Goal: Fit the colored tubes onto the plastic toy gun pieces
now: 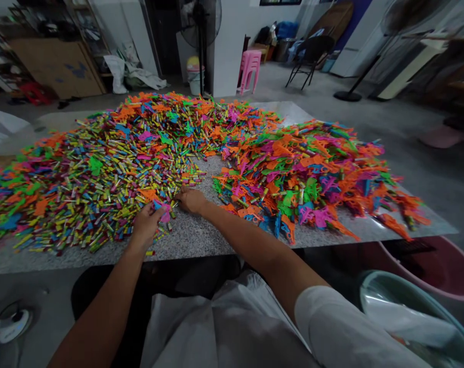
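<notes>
My left hand (146,225) is closed, thumb and fingers pinching small flat plastic pieces, one pink (166,213) and one blue. Just to its right, my right hand (192,201) has its fingertips pressed together at the edge of a heap of small tubes (120,174), mostly yellow, blue and dark red. Whatever those fingertips hold is too small to make out. An orange plastic piece (149,194) lies on the tubes above my left hand. To the right of my hands is a second heap of orange, green, pink and blue plastic pieces (293,168).
Both heaps lie on a speckled grey tabletop (201,237). Below its right edge stand a pink tub (456,266) and a green tub (385,278) with plastic bags. A standing fan (201,46), stacked pink stools (250,66) and a black chair (314,53) are behind the table.
</notes>
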Demonstrator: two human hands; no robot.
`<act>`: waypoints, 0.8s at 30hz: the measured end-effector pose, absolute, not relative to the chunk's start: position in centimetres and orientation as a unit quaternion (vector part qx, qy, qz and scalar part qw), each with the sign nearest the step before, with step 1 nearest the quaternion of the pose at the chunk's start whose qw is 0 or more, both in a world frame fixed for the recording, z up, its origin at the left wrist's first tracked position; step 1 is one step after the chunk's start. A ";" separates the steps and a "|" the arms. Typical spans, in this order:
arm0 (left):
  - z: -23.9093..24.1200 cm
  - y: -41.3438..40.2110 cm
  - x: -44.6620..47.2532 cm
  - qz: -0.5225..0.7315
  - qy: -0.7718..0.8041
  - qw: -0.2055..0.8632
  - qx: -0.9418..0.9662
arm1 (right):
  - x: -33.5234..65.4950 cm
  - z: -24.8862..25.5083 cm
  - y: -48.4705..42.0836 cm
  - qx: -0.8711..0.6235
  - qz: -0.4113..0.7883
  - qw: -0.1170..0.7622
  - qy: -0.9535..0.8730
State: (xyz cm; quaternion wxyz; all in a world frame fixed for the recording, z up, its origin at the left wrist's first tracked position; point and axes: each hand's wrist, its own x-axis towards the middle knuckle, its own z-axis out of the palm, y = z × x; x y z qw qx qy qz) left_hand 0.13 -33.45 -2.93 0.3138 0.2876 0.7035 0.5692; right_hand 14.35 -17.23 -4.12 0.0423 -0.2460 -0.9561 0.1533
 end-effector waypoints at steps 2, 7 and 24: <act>-2.1 -33.3 -0.1 0.605 0.672 0.363 0.228 | 14.3 -3.9 -17.6 -0.262 0.180 0.071 -0.945; -0.9 -33.0 0.5 0.674 0.599 0.400 0.164 | 15.3 -3.1 -19.4 -0.364 0.477 0.288 -0.747; 1.1 -32.5 4.3 0.646 0.592 0.407 0.260 | 18.5 -2.1 -24.1 -0.235 0.785 0.371 -0.438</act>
